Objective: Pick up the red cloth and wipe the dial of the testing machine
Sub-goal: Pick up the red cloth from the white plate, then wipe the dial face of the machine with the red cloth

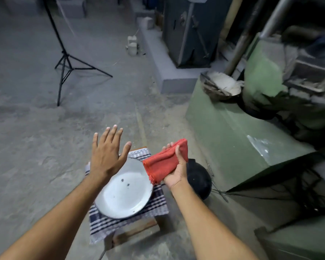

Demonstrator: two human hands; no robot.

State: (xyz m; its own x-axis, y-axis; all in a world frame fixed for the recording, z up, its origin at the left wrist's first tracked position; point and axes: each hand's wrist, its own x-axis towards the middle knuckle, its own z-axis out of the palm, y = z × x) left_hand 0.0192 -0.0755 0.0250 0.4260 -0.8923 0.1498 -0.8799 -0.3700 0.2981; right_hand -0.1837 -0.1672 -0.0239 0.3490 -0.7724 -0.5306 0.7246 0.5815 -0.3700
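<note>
Red cloth in hand, dial not yet reached.

The green machine body fills the right side; its dial may lie above, out of view. A white enamel plate sits mid-stool on a checked cloth (bare now). The left hand hovers empty, fingers spread; the right hand clasps the folded red cloth above the plate's right edge, ready to carry.

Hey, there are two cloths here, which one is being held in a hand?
The folded red cloth, gripped in the right hand. The blue-and-white checked cloth lies flat on the small stool under the round white metal plate.
</note>
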